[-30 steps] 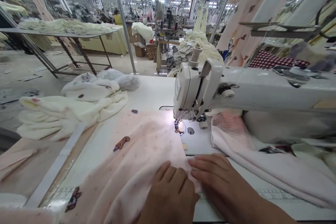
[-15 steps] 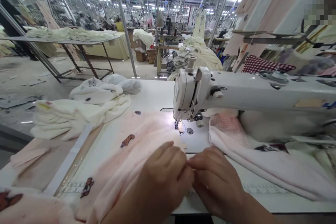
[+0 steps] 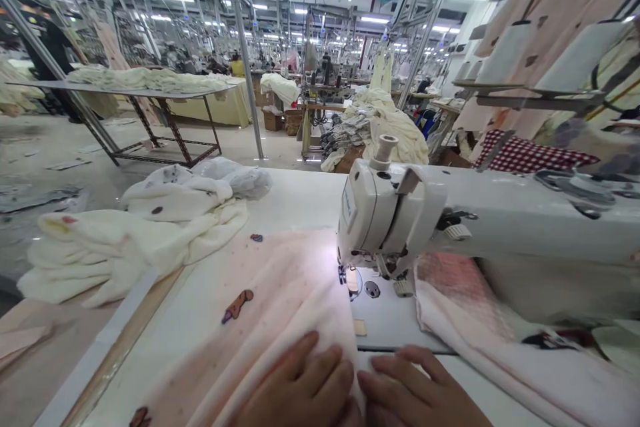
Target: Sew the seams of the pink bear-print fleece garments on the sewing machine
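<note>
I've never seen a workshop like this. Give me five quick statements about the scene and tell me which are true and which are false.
1. The left hand rests on the pink printed fabric. True.
2. The sewing machine is black. False: it is white.
3. A bright glow lights the pink printed fabric beside the needle area. True.
4. The right hand holds a pair of scissors. False: no tool shows in it; its fingers are near the right edge of the pink printed fabric.
5. The cream cloth hangs over the sewing machine. False: it lies bunched on the left side of the worktable.
</note>
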Demonstrator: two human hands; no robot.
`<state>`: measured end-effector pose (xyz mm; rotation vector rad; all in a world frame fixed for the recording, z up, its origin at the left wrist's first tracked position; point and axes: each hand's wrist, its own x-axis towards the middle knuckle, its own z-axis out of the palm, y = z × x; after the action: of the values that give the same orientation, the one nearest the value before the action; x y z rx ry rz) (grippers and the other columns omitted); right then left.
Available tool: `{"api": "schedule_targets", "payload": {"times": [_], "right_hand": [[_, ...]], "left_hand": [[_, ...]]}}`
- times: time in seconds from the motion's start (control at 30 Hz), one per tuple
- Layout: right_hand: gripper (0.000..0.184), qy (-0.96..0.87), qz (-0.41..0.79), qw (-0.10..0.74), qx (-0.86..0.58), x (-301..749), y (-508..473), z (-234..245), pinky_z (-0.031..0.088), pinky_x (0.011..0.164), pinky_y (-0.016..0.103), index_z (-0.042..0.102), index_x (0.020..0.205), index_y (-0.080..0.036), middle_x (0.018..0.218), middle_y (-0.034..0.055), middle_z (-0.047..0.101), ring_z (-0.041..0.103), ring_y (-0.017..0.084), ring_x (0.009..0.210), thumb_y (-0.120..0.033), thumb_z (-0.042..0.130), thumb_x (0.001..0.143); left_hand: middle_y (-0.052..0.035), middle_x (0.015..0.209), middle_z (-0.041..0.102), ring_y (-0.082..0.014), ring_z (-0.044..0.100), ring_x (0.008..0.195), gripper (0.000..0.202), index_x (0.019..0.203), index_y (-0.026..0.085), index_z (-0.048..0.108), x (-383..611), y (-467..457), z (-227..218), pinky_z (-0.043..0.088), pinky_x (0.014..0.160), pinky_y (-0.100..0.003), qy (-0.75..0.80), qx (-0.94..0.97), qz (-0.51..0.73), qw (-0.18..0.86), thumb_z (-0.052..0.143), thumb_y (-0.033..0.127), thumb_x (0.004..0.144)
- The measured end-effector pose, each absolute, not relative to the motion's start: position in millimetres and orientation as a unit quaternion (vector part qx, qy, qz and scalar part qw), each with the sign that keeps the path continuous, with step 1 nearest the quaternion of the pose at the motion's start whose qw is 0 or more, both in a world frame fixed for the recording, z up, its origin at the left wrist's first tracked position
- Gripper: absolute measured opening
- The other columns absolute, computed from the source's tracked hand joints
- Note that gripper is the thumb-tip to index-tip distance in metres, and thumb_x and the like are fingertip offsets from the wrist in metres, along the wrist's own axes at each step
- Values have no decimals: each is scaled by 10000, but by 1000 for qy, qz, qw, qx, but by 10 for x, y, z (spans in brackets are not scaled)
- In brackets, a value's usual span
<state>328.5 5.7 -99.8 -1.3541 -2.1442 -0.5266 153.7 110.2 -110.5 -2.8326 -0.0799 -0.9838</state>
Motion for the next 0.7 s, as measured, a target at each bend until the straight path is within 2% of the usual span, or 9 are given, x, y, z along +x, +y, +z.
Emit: {"api": "schedule_targets", "payload": {"times": [0.07, 0.1, 0.2, 0.23, 0.33, 0.5, 0.57, 0.7], "right_hand": [[372, -813, -184, 255, -490, 3354, 199, -965, 366, 809, 338, 609, 743, -205, 886, -29, 709, 603, 143, 825, -158, 320, 973], [369, -820, -176, 246, -486, 3387, 257, -950, 362, 817, 342, 613, 761, -194, 905, -14, 704, 595, 150, 840, -162, 314, 974], [363, -835, -141, 225, -482, 3455, 362, -911, 356, 830, 347, 612, 784, -170, 941, 13, 691, 576, 157, 858, -181, 305, 977], [354, -837, -130, 223, -483, 3467, 376, -902, 354, 831, 346, 611, 788, -168, 941, 14, 688, 572, 157, 857, -192, 313, 977], [315, -834, -115, 230, -489, 3482, 383, -895, 343, 852, 349, 615, 832, -168, 942, 15, 683, 562, 161, 871, -185, 331, 968], [215, -825, -92, 229, -508, 3507, 379, -892, 312, 884, 371, 611, 906, -168, 982, 26, 673, 541, 196, 928, -171, 397, 923], [157, -813, -75, 222, -533, 3520, 386, -870, 298, 895, 368, 603, 956, -183, 1019, 17, 668, 531, 204, 969, -206, 456, 908], [184, -813, -51, 177, -553, 3534, 405, -805, 292, 859, 343, 578, 1047, -199, 1145, 3, 635, 511, 210, 1034, -280, 486, 910]], "left_hand": [[-12, 952, 645, -196, 572, 942, 139, 813, 201, 577, 1594, 1222, -1012, 380, 961, -397, -30, -951, -304, 44, 464, 151, 878], [-27, 954, 643, -209, 569, 951, 119, 842, 196, 583, 1618, 1275, -975, 387, 954, -402, -26, -957, -289, 34, 476, 223, 888], [-48, 949, 628, -227, 558, 953, 350, 894, 183, 595, 1661, 1381, -912, 397, 941, -409, -15, -968, -251, -3, 448, 501, 889], [-49, 951, 625, -228, 556, 953, 393, 895, 181, 596, 1665, 1396, -900, 392, 946, -410, -14, -969, -245, -10, 437, 540, 881], [-43, 969, 622, -222, 550, 955, 381, 906, 181, 599, 1659, 1401, -854, 374, 961, -407, -12, -971, -236, -29, 471, 539, 870], [-47, 1008, 599, -227, 520, 1003, 390, 959, 171, 586, 1666, 1434, -699, 346, 998, -410, -46, -982, -141, -119, 619, 519, 785], [-60, 1040, 588, -234, 513, 1008, 361, 978, 171, 581, 1686, 1484, -663, 342, 995, -430, -49, -981, -123, -144, 601, 490, 810], [-82, 1114, 557, -255, 493, 1042, 334, 1057, 198, 565, 1743, 1620, -672, 316, 988, -486, -61, -980, -105, -157, 520, 470, 867]]}}
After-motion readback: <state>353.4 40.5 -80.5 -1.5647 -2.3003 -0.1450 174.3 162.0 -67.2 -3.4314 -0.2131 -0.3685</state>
